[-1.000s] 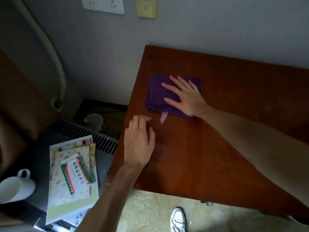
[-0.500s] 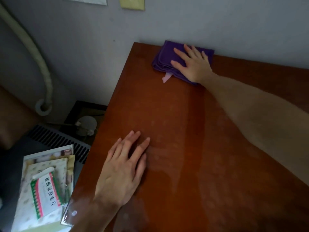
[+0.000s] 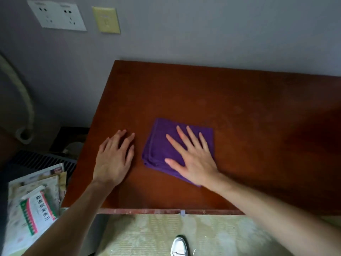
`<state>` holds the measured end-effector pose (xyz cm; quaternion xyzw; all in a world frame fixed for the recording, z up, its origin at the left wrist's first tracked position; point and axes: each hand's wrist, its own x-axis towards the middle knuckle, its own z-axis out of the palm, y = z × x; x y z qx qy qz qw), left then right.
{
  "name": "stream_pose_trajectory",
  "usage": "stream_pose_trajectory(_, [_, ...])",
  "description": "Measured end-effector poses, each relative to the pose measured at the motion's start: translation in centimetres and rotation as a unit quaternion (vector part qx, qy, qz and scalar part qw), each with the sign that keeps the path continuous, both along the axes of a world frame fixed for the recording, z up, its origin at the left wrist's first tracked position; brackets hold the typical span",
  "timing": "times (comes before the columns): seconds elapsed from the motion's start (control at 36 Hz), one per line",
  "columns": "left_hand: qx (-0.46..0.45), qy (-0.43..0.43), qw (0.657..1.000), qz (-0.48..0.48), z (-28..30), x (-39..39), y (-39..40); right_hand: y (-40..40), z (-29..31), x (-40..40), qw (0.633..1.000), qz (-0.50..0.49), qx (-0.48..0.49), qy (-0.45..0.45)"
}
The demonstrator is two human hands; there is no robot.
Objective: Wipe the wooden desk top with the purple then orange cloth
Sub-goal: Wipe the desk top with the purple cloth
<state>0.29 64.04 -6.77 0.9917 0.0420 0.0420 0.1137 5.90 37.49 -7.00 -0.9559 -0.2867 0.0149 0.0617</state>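
Fingers (image 3: 190, 137) spread, right hand (image 3: 195, 161) flat on folded purple cloth (image 3: 158, 143), roughly square. Left hand (image 3: 114, 159) flat beside cloth, on desk top (image 3: 239, 100).

The right hand (image 3: 195, 159) lies flat with spread fingers on the folded purple cloth (image 3: 162, 145), pressing it on the wooden tabletop (image 3: 239, 108). The left hand (image 3: 114, 159) rests palm down on the bare wood, just beside the cloth. Left of the tabletop lies a stack of papers (image 3: 33, 200). A white shoe (image 3: 180, 246) stands on the floor below.
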Motion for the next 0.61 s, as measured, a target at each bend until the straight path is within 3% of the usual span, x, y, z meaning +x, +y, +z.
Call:
stream_pose_trajectory(0.14, [0.011,0.000,1.000,-0.005,0.6,-0.5,-0.8,-3.1,0.0,-7.2,1.000,-0.009,-0.006,-0.003])
stream_pose_trajectory(0.31, [-0.023,-0.033,0.998,-0.046,1.2,0.2,-4.6,-4.0,0.1,-6.5,1.000,0.006,0.020,0.007])
stream_pose_trajectory(0.44, [-0.088,-0.045,0.994,-0.050,1.3,1.6,-7.1,-6.0,0.6,0.8,0.994,0.107,-0.010,0.007])
stream_pose_trajectory(0.61, [-0.145,-0.066,0.986,-0.047,0.7,3.0,-9.2,-5.7,0.2,13.8,1.000,0.027,-0.003,-0.008])
